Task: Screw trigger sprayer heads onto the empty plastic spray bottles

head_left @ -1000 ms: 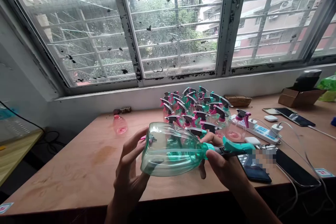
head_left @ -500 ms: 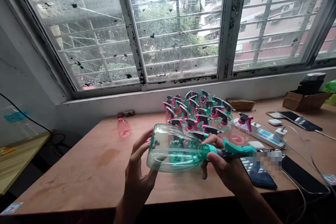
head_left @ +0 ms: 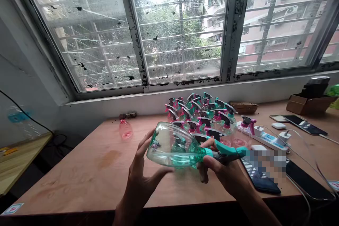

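Note:
A clear green spray bottle [head_left: 173,146] lies nearly sideways in the air over the table, its base to the left. My right hand [head_left: 225,173] grips it around the teal collar [head_left: 208,154], thumb in front and fingers partly behind. The teal and grey trigger head [head_left: 229,151] points right. At the bottle's base, my left hand [head_left: 141,173] is open, with its thumb stretched out just below the bottle. Its fingertips go behind the base, so whether they touch it is hidden.
Several spray bottles [head_left: 196,114] with pink or teal triggers crowd the back of the table. A headless pink bottle [head_left: 125,129] stands at left. Phones [head_left: 308,180], a power strip [head_left: 270,137], white cables and a cardboard box [head_left: 304,104] occupy the right side, below the window.
My left thumb has come away from the bottle and spread out below it. The bottle and my right hand have shifted slightly left, the right hand still gripping the collar.

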